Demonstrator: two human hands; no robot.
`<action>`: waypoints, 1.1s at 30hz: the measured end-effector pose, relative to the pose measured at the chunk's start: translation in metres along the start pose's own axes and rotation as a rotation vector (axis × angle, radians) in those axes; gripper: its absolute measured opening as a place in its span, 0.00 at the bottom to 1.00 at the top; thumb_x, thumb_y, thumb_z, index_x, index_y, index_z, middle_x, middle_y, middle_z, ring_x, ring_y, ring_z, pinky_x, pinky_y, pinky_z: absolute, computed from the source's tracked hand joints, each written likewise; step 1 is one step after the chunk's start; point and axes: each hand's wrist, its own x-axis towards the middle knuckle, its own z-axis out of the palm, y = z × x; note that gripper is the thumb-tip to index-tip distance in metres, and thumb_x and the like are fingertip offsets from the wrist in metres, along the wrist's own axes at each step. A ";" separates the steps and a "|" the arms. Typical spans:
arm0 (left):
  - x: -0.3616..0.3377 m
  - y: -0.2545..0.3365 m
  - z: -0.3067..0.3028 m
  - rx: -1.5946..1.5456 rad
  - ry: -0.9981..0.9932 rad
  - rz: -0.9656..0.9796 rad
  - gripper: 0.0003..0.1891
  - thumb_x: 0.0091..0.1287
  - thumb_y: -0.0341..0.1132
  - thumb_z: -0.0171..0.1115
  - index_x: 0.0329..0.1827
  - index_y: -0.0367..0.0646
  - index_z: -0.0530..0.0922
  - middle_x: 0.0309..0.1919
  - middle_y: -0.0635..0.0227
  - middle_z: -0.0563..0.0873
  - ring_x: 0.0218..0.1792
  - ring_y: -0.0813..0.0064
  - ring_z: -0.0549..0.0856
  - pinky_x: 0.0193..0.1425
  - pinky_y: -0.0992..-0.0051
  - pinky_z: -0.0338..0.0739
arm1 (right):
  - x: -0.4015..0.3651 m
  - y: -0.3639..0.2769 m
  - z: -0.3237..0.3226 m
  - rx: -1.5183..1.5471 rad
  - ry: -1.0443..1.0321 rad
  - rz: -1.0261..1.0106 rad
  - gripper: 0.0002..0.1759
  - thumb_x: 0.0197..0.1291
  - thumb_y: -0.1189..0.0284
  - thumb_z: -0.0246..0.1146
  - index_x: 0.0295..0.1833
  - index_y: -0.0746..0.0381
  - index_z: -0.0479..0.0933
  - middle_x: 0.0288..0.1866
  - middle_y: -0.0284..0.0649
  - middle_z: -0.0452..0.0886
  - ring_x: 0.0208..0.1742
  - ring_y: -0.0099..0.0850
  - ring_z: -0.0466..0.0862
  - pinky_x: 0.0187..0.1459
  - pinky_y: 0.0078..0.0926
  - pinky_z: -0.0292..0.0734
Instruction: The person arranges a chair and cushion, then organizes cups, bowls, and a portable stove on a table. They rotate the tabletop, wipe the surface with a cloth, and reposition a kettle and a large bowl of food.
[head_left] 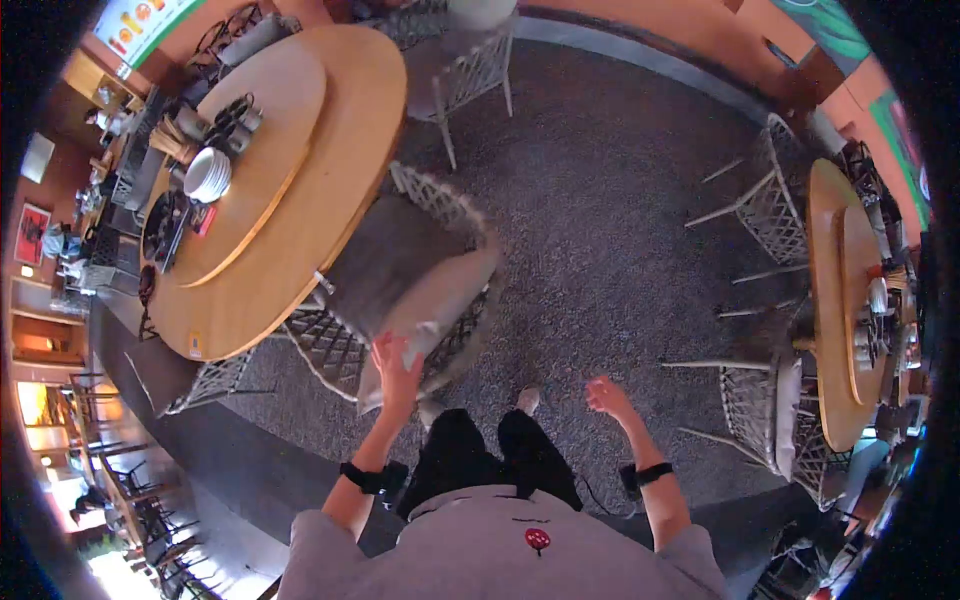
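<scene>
My left hand (pixel 398 368) is at the near edge of a woven chair (pixel 330 345), over the end of a light cushion (pixel 445 290) that leans on the chair's backrest. Its fingers are apart and seem to rest on the cushion; no grip shows. A darker seat pad (pixel 385 250) lies on the same chair, beside the round wooden table (pixel 350 150). Over the carpet, away from any furniture, hangs my right hand (pixel 606 395). Its fingers are partly curled, and whether they hold anything is too small to tell.
On the left table's turntable (pixel 290 120) stand stacked white bowls (pixel 208 175), cups and chopsticks. Another chair (pixel 475 80) stands beyond on the carpet (pixel 590 200). At the right is a second round table (pixel 830 300) with several woven chairs (pixel 750 410).
</scene>
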 end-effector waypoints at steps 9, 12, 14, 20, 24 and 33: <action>0.085 0.124 0.050 -0.429 -0.298 -0.180 0.14 0.57 0.33 0.59 0.45 0.41 0.70 0.42 0.61 0.75 0.39 0.66 0.80 0.34 0.70 0.75 | 0.067 -0.080 -0.113 -0.143 0.007 0.063 0.19 0.60 0.58 0.53 0.50 0.60 0.67 0.32 0.42 0.78 0.30 0.28 0.80 0.30 0.25 0.77; 0.108 0.125 0.092 -0.155 -0.245 0.064 0.13 0.58 0.35 0.58 0.44 0.41 0.71 0.43 0.60 0.76 0.38 0.66 0.80 0.34 0.70 0.75 | 0.118 -0.114 -0.147 -0.077 -0.078 -0.062 0.18 0.60 0.61 0.54 0.50 0.60 0.67 0.34 0.42 0.78 0.31 0.28 0.80 0.33 0.25 0.77; 0.140 0.123 0.119 -0.076 -0.221 0.109 0.12 0.59 0.36 0.57 0.44 0.42 0.71 0.43 0.59 0.76 0.37 0.66 0.81 0.34 0.69 0.75 | 0.146 -0.168 -0.163 -0.242 -0.076 -0.111 0.17 0.59 0.65 0.55 0.51 0.61 0.67 0.35 0.42 0.78 0.33 0.29 0.80 0.35 0.25 0.77; 0.239 0.133 0.158 -0.412 -0.189 -0.366 0.11 0.59 0.36 0.57 0.42 0.41 0.74 0.35 0.62 0.80 0.33 0.64 0.81 0.36 0.68 0.75 | 0.211 -0.280 -0.264 -0.059 -0.050 -0.057 0.14 0.56 0.72 0.56 0.49 0.60 0.68 0.36 0.42 0.78 0.32 0.28 0.79 0.28 0.23 0.75; 0.308 0.142 0.148 -0.257 -0.045 -0.432 0.09 0.59 0.35 0.57 0.40 0.41 0.74 0.33 0.62 0.81 0.31 0.67 0.82 0.34 0.70 0.75 | 0.267 -0.354 -0.307 0.055 0.063 -0.059 0.16 0.57 0.69 0.54 0.50 0.62 0.67 0.34 0.46 0.79 0.33 0.32 0.81 0.34 0.27 0.77; 0.389 0.148 0.187 -0.162 0.076 -0.665 0.07 0.59 0.33 0.57 0.37 0.40 0.74 0.32 0.61 0.81 0.29 0.67 0.82 0.33 0.71 0.74 | 0.432 -0.510 -0.346 -0.350 -0.009 -0.045 0.16 0.60 0.60 0.53 0.46 0.61 0.69 0.33 0.43 0.80 0.30 0.29 0.81 0.30 0.24 0.76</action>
